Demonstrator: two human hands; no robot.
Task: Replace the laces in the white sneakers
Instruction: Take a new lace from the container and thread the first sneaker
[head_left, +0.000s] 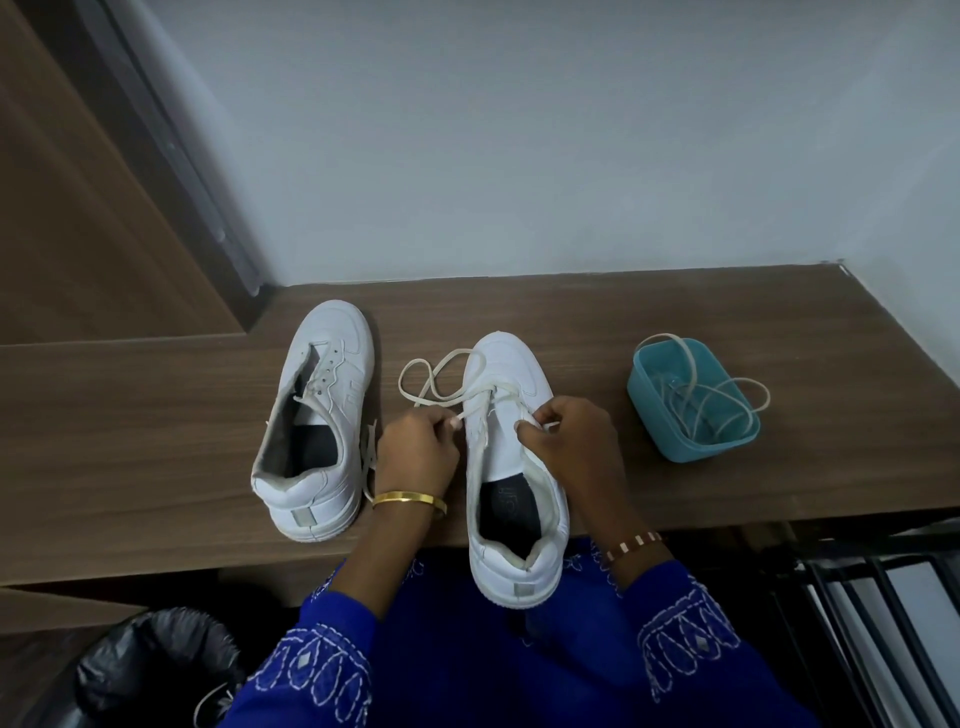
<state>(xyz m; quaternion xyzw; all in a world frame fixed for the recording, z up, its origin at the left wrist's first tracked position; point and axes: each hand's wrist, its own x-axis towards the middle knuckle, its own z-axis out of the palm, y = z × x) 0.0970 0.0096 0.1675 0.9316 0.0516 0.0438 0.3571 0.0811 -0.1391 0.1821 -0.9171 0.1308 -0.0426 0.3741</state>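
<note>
Near sneaker (514, 467): white, heel overhanging the wooden shelf (156, 415) edge; laced only at the lowest eyelets.
Lace (431, 382): cream, flat, looped to the shoe's left.
Left hand (415, 447): one lace end is pinched.
Right hand (571, 441): the other end is pinched.
Far sneaker (317, 431): unlaced, to the left.

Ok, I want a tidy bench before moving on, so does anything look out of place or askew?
Two things. The sneaker being laced overhangs the bench front edge, heel off the surface. A lace spills over the rim of the teal container onto the bench. The other sneaker sits fully on the bench.
</note>
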